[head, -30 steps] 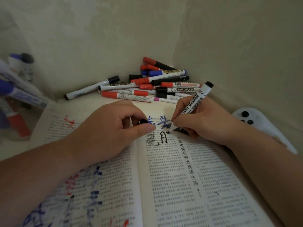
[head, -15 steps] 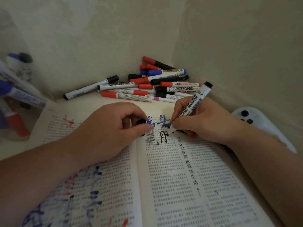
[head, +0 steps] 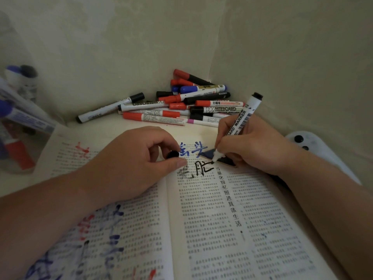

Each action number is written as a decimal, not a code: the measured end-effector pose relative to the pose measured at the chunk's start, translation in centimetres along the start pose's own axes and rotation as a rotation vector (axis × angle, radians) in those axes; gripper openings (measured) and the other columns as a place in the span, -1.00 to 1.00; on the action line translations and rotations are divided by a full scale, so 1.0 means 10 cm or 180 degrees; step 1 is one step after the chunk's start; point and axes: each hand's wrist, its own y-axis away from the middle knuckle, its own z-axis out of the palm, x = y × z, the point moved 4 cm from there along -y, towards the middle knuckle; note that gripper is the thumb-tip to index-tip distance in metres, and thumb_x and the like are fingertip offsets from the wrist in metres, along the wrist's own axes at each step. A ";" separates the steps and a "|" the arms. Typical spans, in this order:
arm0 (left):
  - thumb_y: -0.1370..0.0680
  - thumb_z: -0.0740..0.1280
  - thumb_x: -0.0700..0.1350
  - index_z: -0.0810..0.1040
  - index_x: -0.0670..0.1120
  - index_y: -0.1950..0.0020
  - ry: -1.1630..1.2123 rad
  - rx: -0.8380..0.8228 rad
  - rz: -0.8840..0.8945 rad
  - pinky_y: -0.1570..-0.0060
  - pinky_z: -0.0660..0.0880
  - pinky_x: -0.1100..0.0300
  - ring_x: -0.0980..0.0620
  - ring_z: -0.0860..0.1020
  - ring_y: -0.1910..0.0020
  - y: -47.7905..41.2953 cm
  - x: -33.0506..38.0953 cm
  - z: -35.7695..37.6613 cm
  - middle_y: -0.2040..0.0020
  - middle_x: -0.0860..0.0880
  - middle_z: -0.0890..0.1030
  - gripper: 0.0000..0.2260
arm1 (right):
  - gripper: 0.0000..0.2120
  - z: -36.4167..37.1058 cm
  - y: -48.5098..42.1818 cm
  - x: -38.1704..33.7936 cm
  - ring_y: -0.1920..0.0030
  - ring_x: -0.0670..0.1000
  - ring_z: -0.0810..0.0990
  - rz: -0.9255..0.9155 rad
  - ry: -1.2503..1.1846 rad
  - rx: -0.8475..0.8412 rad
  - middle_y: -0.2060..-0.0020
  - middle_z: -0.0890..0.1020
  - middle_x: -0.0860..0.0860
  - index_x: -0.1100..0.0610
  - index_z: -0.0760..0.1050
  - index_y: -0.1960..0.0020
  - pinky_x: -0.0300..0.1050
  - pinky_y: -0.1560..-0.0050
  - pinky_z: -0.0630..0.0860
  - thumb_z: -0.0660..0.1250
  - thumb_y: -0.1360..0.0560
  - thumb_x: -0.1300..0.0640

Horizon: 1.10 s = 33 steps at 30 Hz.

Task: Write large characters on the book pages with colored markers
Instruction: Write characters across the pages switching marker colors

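An open book (head: 212,229) of printed Chinese text lies in front of me. My right hand (head: 252,146) grips a white marker with a black end (head: 240,122), its tip touching the top of the right page beside a fresh black character (head: 202,168). Blue characters (head: 192,149) sit just above it. My left hand (head: 129,160) rests on the left page near the spine and pinches the marker's black cap (head: 172,154) between thumb and fingers. Red, blue and black scribbles cover the left page (head: 105,235).
A pile of red, blue and black whiteboard markers (head: 181,104) lies in the wall corner behind the book. A clear container with more markers (head: 14,122) stands at the left. A white device with dark buttons (head: 306,142) lies right of my right hand.
My right hand has moved the marker tip rightward and added strokes, so the black character has grown on its right side. My left hand has stayed put with the cap.
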 end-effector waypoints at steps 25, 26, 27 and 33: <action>-0.37 0.56 0.07 0.58 0.21 0.11 0.0107 -0.0091 -0.0037 0.34 0.36 0.42 0.21 0.46 0.38 0.01 0.03 0.00 0.31 0.39 0.53 -0.79 | -0.89 0.02 -0.01 0.00 0.47 0.05 0.39 -0.0080 0.0058 -0.0094 0.51 0.47 0.09 0.27 0.53 0.25 -0.07 0.38 0.35 0.42 -0.43 0.35; -0.36 0.56 0.07 0.58 0.21 0.11 0.0119 -0.0134 -0.0056 0.35 0.35 0.42 0.21 0.45 0.39 0.02 0.04 0.00 0.32 0.39 0.52 -0.79 | -0.88 0.03 -0.01 0.00 0.46 0.06 0.40 -0.0087 0.0072 -0.0138 0.50 0.48 0.10 0.25 0.54 0.25 -0.07 0.37 0.36 0.41 -0.44 0.37; -0.36 0.57 0.06 0.57 0.21 0.11 0.0132 -0.0186 -0.0074 0.36 0.36 0.41 0.22 0.44 0.41 0.02 0.05 0.01 0.34 0.38 0.52 -0.79 | -0.87 0.05 0.01 -0.01 0.46 0.06 0.40 -0.0092 0.0010 -0.0214 0.50 0.48 0.10 0.25 0.55 0.25 -0.07 0.37 0.36 0.42 -0.45 0.37; -0.20 0.45 0.34 0.61 0.19 0.18 0.0307 -0.0354 -0.0124 0.42 0.31 0.29 0.19 0.37 0.47 0.02 0.02 0.02 0.43 0.19 0.50 -0.67 | -0.91 0.14 0.07 -0.12 0.51 0.01 0.41 -0.0499 -0.0838 -0.0458 0.47 0.52 0.06 0.09 0.62 0.19 -0.16 0.46 0.34 0.44 -0.39 0.27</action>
